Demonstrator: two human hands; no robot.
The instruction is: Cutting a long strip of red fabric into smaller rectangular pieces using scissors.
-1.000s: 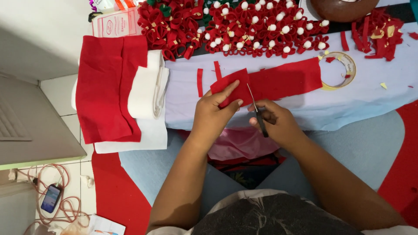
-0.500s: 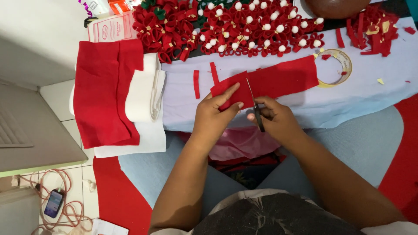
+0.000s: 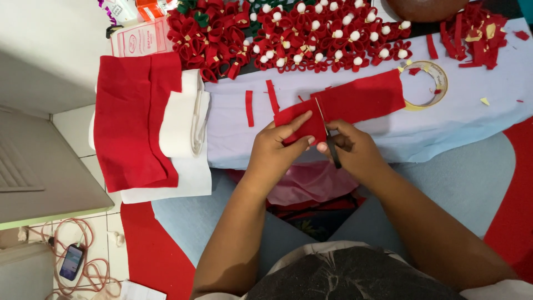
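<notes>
At frame centre, the left hand (image 3: 277,147) pinches the red felt (image 3: 355,103) taut; the right hand (image 3: 352,147) is closed on scissors (image 3: 327,133) cutting a strip. Best to keep the cut parallel to the felt's edge, left fingers clear.

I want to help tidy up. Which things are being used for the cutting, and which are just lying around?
In use:
left hand
right hand
long red felt piece
dark-handled scissors
cut red felt strips

Lying about:
folded red felt stack
folded white cloth
tape ring
phone on the floor
</notes>
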